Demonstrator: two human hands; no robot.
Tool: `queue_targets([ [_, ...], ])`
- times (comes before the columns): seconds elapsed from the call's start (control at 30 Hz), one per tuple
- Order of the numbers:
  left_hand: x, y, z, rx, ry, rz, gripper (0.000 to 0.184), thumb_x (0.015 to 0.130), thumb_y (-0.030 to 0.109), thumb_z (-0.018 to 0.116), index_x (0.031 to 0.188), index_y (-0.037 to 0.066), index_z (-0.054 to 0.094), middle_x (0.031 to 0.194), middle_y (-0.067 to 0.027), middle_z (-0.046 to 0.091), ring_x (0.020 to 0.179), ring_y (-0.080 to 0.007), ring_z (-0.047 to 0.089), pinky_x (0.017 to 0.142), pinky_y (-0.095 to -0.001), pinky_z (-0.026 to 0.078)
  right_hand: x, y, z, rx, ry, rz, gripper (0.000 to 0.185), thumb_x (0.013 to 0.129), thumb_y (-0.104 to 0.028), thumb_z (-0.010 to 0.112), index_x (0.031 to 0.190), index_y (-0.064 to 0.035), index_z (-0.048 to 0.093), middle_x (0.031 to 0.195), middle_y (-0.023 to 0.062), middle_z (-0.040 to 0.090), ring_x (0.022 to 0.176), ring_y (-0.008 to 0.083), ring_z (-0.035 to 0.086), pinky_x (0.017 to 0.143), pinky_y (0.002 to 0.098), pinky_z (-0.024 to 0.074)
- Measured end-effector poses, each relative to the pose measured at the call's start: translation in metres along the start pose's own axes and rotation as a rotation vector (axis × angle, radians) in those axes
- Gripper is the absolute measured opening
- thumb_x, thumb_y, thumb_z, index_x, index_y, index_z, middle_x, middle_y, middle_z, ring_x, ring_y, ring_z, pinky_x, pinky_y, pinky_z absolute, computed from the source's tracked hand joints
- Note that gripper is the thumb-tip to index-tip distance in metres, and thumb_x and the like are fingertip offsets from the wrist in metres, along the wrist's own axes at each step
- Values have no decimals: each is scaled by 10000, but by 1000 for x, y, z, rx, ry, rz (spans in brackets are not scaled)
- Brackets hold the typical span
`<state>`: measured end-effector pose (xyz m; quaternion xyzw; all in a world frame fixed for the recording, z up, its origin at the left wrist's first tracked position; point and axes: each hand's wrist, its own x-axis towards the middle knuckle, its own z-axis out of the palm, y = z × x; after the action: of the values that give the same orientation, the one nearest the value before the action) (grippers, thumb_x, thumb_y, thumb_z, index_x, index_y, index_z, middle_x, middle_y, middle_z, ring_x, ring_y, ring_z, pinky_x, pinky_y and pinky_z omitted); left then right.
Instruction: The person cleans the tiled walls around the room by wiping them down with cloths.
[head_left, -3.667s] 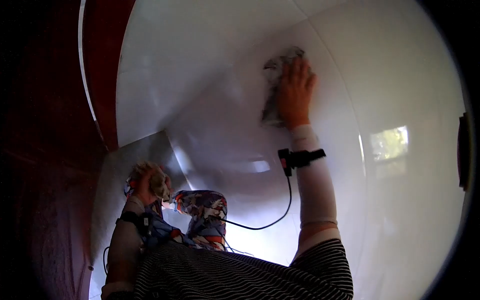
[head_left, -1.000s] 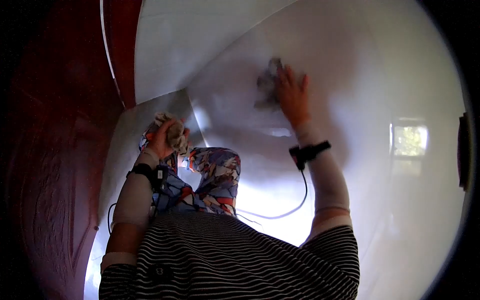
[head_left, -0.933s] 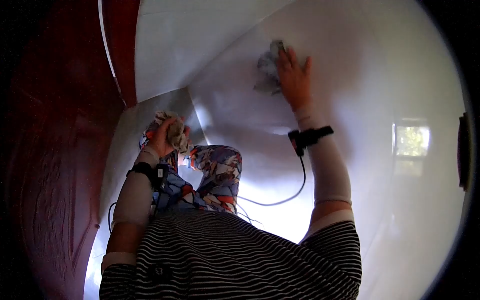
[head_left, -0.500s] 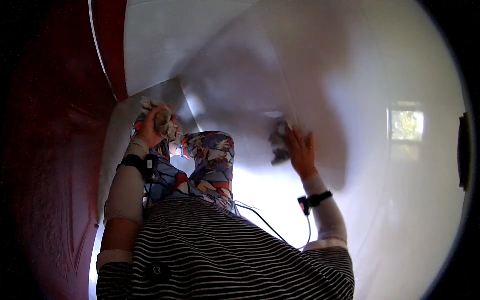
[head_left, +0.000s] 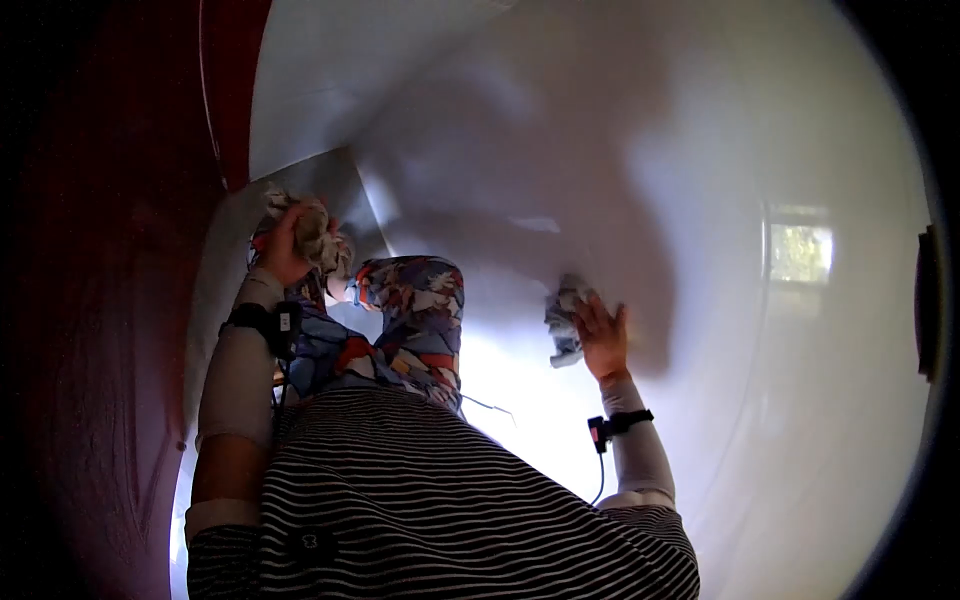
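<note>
In the head view my left hand (head_left: 287, 252) is closed around a crumpled beige cloth (head_left: 318, 238), held above my knee at the left. Over on the right, my right hand (head_left: 604, 338) presses a grey cloth (head_left: 562, 325) against a glossy white wall (head_left: 715, 430). The grey cloth is bunched under the fingers and sticks out to their left. Part of it is hidden by the hand.
A dark red panel (head_left: 110, 300) rises on the left. Between it and the white surface lies a grey floor strip (head_left: 345, 185). My patterned trousers (head_left: 420, 310) fill the lower middle. A bright window reflection shows on the right.
My right hand and the grey cloth have moved down the white surface, toward my body. My left hand keeps its hold on the beige cloth, and the view has shifted slightly.
</note>
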<state>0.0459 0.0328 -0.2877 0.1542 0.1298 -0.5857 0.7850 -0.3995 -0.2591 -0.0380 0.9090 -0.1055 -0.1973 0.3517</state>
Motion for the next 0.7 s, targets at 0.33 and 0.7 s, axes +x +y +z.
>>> queue_targets([
  [0.33,-6,-5,16,-2,-36,5,362,924,344,583,1191,104,537,984,-125,579,903,-254,612,816,-458,514,265,31,-110,-180,210,-104,431,855,-207,587,1285,-199,569,1471,-2,401,1404,215,288,1067,660,214],
  [0.7,-15,1,13,-24,-44,-66,430,929,341,586,1266,80,530,1092,-123,585,1011,-246,628,823,-447,562,448,33,-165,-309,469,-18,387,916,-183,505,1299,-204,558,1511,-10,339,1399,211,289,1029,640,271],
])
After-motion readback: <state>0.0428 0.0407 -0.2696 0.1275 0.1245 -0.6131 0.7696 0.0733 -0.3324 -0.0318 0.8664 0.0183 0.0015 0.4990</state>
